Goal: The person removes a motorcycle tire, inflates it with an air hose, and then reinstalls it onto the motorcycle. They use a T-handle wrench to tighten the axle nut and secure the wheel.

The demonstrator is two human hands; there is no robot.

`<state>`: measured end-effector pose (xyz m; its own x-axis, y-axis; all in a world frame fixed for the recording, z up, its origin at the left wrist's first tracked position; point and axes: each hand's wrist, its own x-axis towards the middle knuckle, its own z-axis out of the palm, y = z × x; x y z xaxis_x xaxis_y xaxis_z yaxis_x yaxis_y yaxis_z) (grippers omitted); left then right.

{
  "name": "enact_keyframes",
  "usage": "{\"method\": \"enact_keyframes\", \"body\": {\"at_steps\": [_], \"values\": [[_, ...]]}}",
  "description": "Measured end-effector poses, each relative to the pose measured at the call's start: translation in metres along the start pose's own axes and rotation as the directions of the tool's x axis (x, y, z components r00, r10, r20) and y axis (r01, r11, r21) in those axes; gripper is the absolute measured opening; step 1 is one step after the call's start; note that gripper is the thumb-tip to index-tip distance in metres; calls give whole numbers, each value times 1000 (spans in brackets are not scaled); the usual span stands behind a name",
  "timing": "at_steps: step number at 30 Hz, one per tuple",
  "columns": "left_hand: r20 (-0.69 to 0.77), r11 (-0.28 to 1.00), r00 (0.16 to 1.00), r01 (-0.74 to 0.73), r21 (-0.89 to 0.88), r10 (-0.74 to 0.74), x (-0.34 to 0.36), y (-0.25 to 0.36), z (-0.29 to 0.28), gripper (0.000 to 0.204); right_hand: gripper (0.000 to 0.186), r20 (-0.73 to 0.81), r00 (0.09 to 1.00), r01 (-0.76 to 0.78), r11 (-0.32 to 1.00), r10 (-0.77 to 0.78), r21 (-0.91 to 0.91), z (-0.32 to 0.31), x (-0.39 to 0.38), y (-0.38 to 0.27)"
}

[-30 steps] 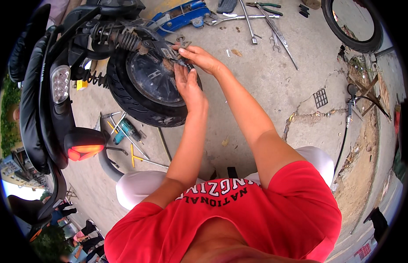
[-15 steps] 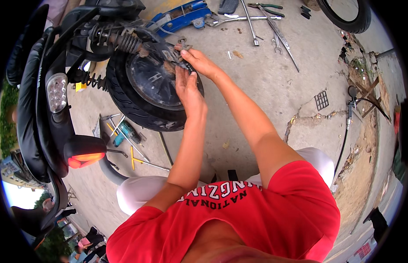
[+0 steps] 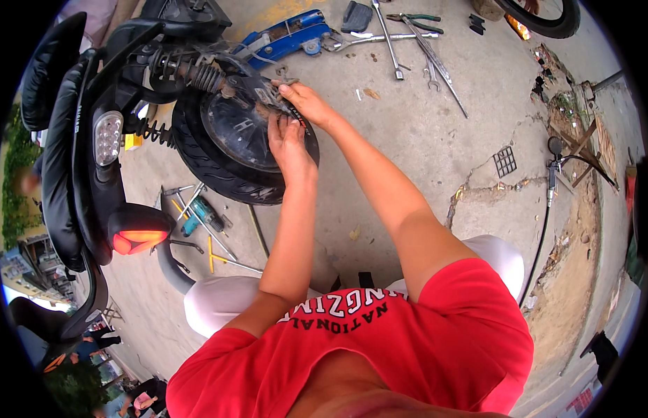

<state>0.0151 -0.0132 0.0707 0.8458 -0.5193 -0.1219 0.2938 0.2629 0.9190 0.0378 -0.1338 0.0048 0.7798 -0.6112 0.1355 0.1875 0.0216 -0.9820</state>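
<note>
A black scooter's rear wheel (image 3: 237, 136) has a dusty dark hub cover and a treaded black tyre (image 3: 223, 182). At the right side of its hub, my left hand (image 3: 290, 148) has its fingers curled in by the dirty metal axle area. My right hand (image 3: 306, 103) is just beyond, thumb stretched along the top and its other fingers mostly hidden underneath. Between both hands shows a narrow dark piece with small light marks; what exactly each hand grips is hidden. A spring shock absorber (image 3: 202, 75) runs beside the hub's upper left.
Beyond the wheel lie a blue floor jack (image 3: 286, 38), a cross wrench (image 3: 388, 38), pliers (image 3: 416, 19) and a spanner (image 3: 433, 75). Left of my knees are a teal power drill (image 3: 207, 212) and a yellow-handled tool (image 3: 216, 254). An air hose with gauge (image 3: 552, 167) lies right.
My left hand's fingers have gone from nearly straight to more curled at the hub's side. My right hand stays close by. The whole view has shifted slightly.
</note>
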Motion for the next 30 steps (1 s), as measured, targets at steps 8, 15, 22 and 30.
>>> {"method": "enact_keyframes", "body": {"at_steps": [8,15,22,30], "values": [[129,985,990,-79,152,60,-15,34,3,13,77,-25,964,-230,874,265,428,-7,-15,-18],[486,701,872,-377,606,48,3,106,-3,14,79,-29,936,-345,929,351,135,-26,-4,-37],[830,-162,533,-816,555,163,4,155,-33,16,67,55,845,-535,844,533,32,-23,11,-52],[807,-398,517,-702,590,284,35,165,-56,20,46,116,919,-390,913,377,121,-25,11,-38]]}}
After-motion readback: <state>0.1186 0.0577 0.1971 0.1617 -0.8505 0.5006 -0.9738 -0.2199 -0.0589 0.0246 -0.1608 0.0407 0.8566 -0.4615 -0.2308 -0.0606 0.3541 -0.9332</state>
